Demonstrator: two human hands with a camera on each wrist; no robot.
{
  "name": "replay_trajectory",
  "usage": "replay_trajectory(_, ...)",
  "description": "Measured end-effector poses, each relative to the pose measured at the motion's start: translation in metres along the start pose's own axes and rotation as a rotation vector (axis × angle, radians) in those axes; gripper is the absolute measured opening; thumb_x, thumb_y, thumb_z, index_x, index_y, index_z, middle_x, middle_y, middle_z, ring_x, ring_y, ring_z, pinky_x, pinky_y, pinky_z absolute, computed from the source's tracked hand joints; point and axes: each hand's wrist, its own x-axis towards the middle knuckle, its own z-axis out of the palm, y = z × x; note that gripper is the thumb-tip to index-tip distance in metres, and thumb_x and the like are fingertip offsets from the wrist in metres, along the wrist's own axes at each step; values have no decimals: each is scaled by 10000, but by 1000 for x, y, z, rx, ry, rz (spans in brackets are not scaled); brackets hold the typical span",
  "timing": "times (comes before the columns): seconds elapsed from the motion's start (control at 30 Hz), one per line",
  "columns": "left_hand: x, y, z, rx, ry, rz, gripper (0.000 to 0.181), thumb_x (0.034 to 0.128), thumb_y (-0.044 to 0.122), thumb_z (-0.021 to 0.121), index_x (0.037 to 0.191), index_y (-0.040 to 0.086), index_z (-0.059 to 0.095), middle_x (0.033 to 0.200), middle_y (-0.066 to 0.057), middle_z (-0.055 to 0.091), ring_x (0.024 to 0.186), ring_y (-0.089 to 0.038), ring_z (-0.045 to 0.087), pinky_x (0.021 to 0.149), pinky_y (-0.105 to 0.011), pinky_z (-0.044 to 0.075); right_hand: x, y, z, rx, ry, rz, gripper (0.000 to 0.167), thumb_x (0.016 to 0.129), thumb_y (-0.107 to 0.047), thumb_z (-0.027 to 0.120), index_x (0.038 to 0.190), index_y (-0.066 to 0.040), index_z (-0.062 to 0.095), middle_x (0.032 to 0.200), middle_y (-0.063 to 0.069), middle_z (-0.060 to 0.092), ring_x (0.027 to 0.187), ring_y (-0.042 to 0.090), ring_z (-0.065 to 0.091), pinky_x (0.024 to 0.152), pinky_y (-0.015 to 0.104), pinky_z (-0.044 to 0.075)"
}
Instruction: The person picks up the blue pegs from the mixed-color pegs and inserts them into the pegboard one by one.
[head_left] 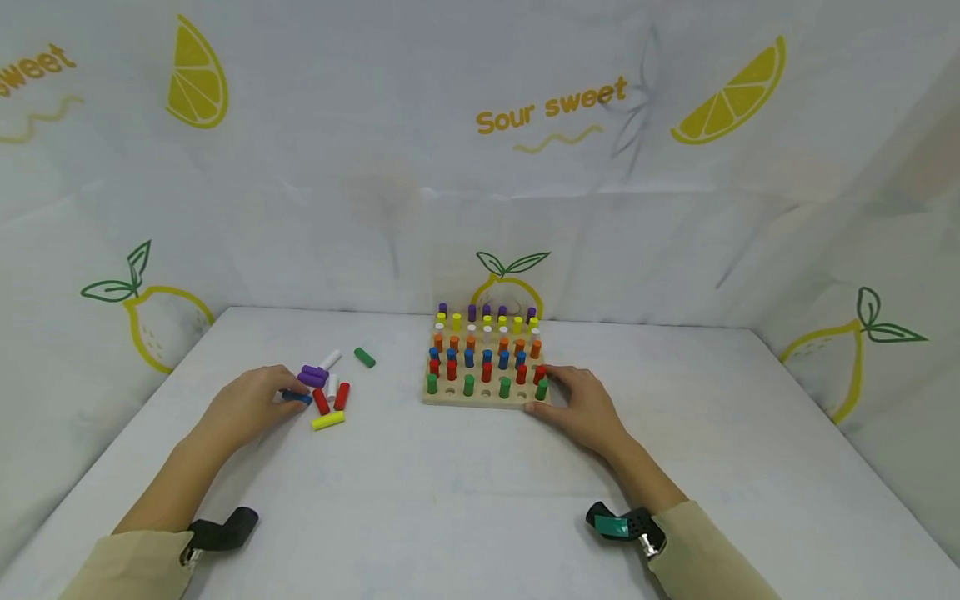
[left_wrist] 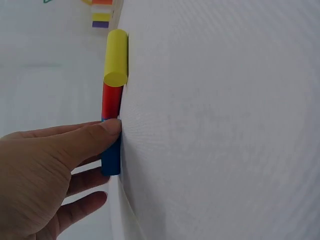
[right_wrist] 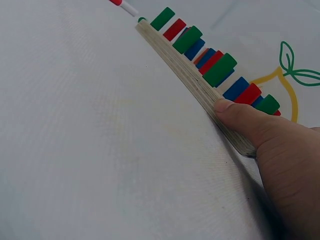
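Note:
My left hand (head_left: 251, 404) pinches a blue peg (left_wrist: 111, 157) between thumb and fingers, down at the table on the left. Close by lie loose pegs: purple ones (head_left: 312, 379), two red ones (head_left: 342, 396), white ones (head_left: 331, 359) and a yellow one (head_left: 327, 421). A green peg (head_left: 365, 357) lies a little farther off. At the centre stands a wooden pegboard (head_left: 465, 399) with rows of coloured pegs upright in it; some holes in the front green row are bare. My right hand (head_left: 581, 408) grips its front right corner, thumb on the front edge (right_wrist: 200, 95).
A white cloth covers the table (head_left: 420, 517). Behind it hangs a white backdrop (head_left: 337, 208) printed with lemons and lettering. Each wrist wears a dark strapped device, the left one (head_left: 225, 531) and the right one (head_left: 622, 523).

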Motion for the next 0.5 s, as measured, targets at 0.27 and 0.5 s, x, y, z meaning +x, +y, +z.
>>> replay_trajectory(0.27, -2, 0, 1, -4, -9, -2, 196, 906, 168, 749, 1069, 61, 770, 1061, -160, 742, 1003, -364, 670, 902, -589, 544, 0, 0, 0, -1, 0, 0, 740, 838, -503, 781, 1426, -105, 571, 1434, 123, 605, 1363, 345, 500, 1145, 575, 401)
replay_trajectory(0.5, 0, -1, 0, -28, 5, -6, 210, 905, 167, 752, 1086, 61, 748, 985, -109, 731, 904, -278, 649, 840, -528, 574, 0, 0, 0, 0, -5, 4, 750, 834, -503, 785, 1429, -103, 567, 1438, 126, 601, 1369, 348, 494, 1146, 573, 403)
